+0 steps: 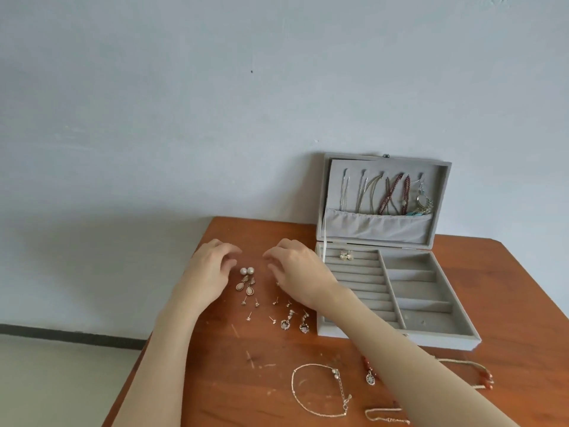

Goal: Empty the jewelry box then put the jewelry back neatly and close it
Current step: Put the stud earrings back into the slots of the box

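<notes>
Wooden counter (215,380): both hands, left hand (209,266) and right hand (292,266), hover, fingers loosely curled, holding nothing, over pearl earrings (247,270). Jewelry box (378,272) open alongside. Advice: pinch one pair, seat in ring slots.

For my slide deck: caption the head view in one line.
Both hands hover over earrings beside the open jewelry box.
</notes>
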Demonstrator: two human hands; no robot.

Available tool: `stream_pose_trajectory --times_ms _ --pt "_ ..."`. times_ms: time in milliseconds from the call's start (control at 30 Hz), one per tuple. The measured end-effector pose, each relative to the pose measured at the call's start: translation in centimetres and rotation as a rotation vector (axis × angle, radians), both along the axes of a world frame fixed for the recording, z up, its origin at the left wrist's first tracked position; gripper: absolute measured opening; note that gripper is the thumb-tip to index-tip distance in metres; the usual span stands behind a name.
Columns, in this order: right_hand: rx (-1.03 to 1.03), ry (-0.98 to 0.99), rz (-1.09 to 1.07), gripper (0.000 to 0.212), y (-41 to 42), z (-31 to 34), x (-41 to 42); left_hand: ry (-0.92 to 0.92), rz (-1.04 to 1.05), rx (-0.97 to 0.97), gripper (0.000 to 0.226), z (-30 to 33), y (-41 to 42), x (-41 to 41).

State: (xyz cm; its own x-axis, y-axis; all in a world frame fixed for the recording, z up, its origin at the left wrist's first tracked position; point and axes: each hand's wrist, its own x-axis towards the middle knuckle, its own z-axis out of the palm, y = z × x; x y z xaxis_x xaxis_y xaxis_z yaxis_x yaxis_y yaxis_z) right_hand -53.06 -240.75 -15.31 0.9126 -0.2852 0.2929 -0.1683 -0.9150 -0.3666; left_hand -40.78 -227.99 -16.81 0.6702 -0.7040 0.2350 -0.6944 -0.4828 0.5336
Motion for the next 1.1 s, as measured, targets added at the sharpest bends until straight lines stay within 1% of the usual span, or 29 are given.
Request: stream_pose_trajectory --times_ms 67,233,400,600,667,767,867,967,1033,1100 --pt "0.066 0.065 -0.010 0.027 0.5 -0.4 1.1 0.063 -0.023 0.012 0.018 0.0 0.1 -0.1" --pt "0.160 0.101 -0.008 0.023 0.9 -0.9 2.4 0.142 -0.054 0.007 0.015 -0.1 0.3 -0.6" --pt "0.184 0.111 -0.020 0.020 0.9 -1.1 2.8 0.131 -0.032 0.010 0.014 0.0 0.1 -0.6" --pt "0.245 0.072 -0.064 0.017 0.6 -1.2 2.5 0.120 -0.015 0.001 0.006 -0.2 -0.3 -0.8" --pt "0.280 0.036 -0.105 0.017 0.4 -0.9 2.0 0.097 -0.007 -0.025 0.005 -0.1 -0.3 -1.0" --pt "0.376 -0.074 -0.165 0.015 -0.2 0.4 0.6 0.077 0.019 -0.131 0.006 0.5 -0.5 -1.9" --pt "0.571 -0.225 -0.203 0.012 -1.3 2.0 -1.8 0.092 0.002 -0.259 0.012 1.7 -1.3 -3.7" --pt "0.756 -0.308 -0.223 0.011 -3.2 3.0 -4.8 0.056 -0.066 -0.362 0.015 2.6 -2.6 -5.7" --pt "0.814 -0.348 -0.269 0.012 -4.8 3.2 -6.5 0.052 -0.112 -0.362 0.014 3.2 -3.7 -6.8" --pt "0.822 -0.396 -0.345 0.014 -6.7 2.9 -7.9 0.031 -0.177 -0.321 0.013 3.5 -5.1 -8.0"
